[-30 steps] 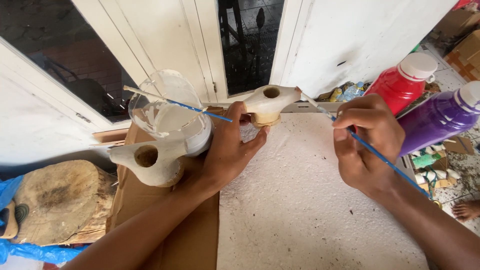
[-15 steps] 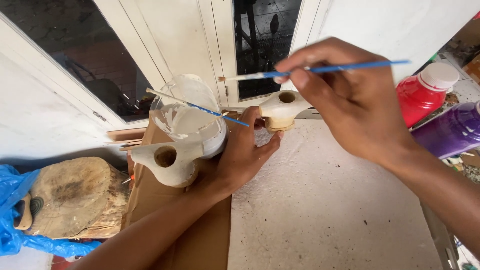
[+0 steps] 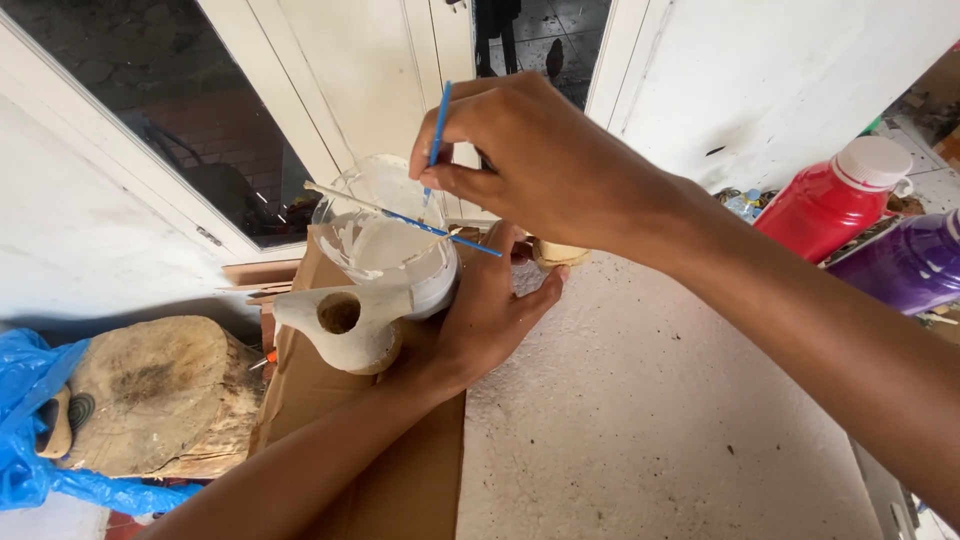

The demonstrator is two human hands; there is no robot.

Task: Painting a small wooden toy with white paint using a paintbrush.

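My right hand [image 3: 545, 160] pinches a thin blue paintbrush [image 3: 438, 130] almost upright, with its tip down inside a clear plastic cup [image 3: 440, 285] smeared with white paint. A second blue brush [image 3: 455, 238] lies across the cup's rim. My left hand [image 3: 490, 325] reaches past the cup and grips a small unpainted clay lamp [image 3: 560, 254], which is mostly hidden under my right hand. A white-painted clay lamp with a round hole [image 3: 345, 325] rests against the cup's near side, on brown cardboard [image 3: 400, 490].
A red bottle [image 3: 835, 200] and a purple bottle [image 3: 900, 265] lie at the right. At the left sit a wooden log [image 3: 150, 390] and blue plastic sheeting [image 3: 30, 420]. White door frames and dark glass stand behind. The floor [image 3: 650, 430] is rough and pale.
My right hand has swung left with the brush, from the right side over the clay lamp to the cup, and the brush has turned from level to upright. The left hand stays put.
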